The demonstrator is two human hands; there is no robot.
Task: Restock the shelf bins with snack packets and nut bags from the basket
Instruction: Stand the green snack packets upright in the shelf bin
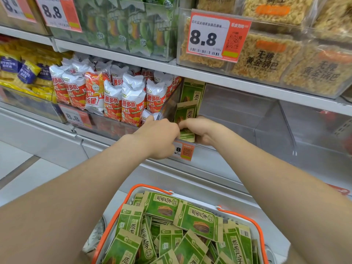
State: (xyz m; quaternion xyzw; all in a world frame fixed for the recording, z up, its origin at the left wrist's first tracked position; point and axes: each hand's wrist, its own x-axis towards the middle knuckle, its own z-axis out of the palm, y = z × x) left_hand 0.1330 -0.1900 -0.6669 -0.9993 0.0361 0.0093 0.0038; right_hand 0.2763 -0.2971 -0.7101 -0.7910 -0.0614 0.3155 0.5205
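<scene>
The green seed packet (pixel 185 113) stands on end at the near left corner of the clear bin (pixel 247 134), its long axis upright with the top tipped slightly left. Its left edge is close to the bin's transparent side wall (pixel 169 103). A second packet (pixel 192 90) of the same kind stands just behind it, farther in. Both hands meet at the packet's lower end. The right hand (pixel 200 130) curls round the bottom right part and grips it, while the left hand (pixel 162 136) is balled at the left edge with its knuckles toward the camera — whether its fingertips actually pinch the packet I cannot tell. The unfilled part of the bin lies to the right and far, on the right hand's side, so that hand looks better placed to seat the packet and start the row. Left of the wall is a bin of tomato crisp bags (pixel 131 103), and a price tag (pixel 183 151) hangs below the hands. Near and lower sits the orange-rimmed basket (pixel 242 216) — heaped with loose packets (pixel 194 220), so most of the restocking remains.
</scene>
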